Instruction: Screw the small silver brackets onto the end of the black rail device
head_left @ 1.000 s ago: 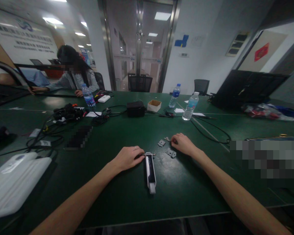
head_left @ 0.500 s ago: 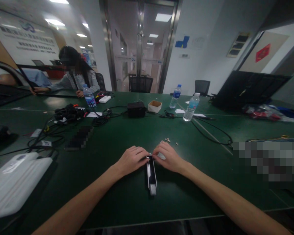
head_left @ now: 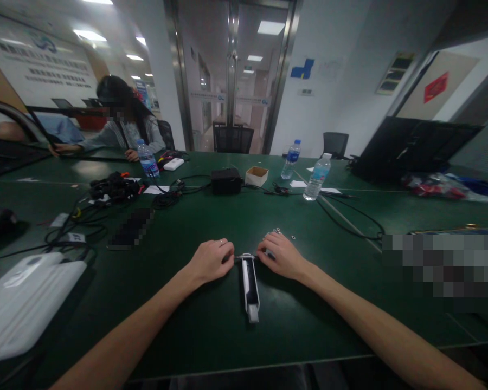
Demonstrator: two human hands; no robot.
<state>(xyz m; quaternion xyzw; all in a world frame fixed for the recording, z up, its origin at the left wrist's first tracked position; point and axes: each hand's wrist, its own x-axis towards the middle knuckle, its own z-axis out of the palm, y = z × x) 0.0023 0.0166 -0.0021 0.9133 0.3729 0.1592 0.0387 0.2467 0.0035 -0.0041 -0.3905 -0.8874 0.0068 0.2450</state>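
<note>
A long narrow white frame [head_left: 244, 281] with a dark inside lies on the green table, its pale block end [head_left: 252, 313] towards me. A thin metal rod [head_left: 239, 257] crosses its far end and sticks out to both sides. My left hand [head_left: 212, 261] is closed, thumb and fingers pinching at the rod's left end. On the other side, my right hand [head_left: 282, 255] has its fingertips pinched at the right end; whether they also hold a small part is hidden. Small metal nuts [head_left: 293, 237] lie just beyond the right hand, which mostly covers the grey metal plates.
Two water bottles [head_left: 317, 177] stand at the far right, near an open small box [head_left: 256, 176] and a black box [head_left: 225, 181]. Cables [head_left: 166, 197] and a white device [head_left: 28, 303] lie to the left. A person [head_left: 126, 122] sits across the table.
My right hand has moved left from beside the nuts to the rod's right end, leaving one nut apart. My left hand has shifted slightly left, away from the frame.
</note>
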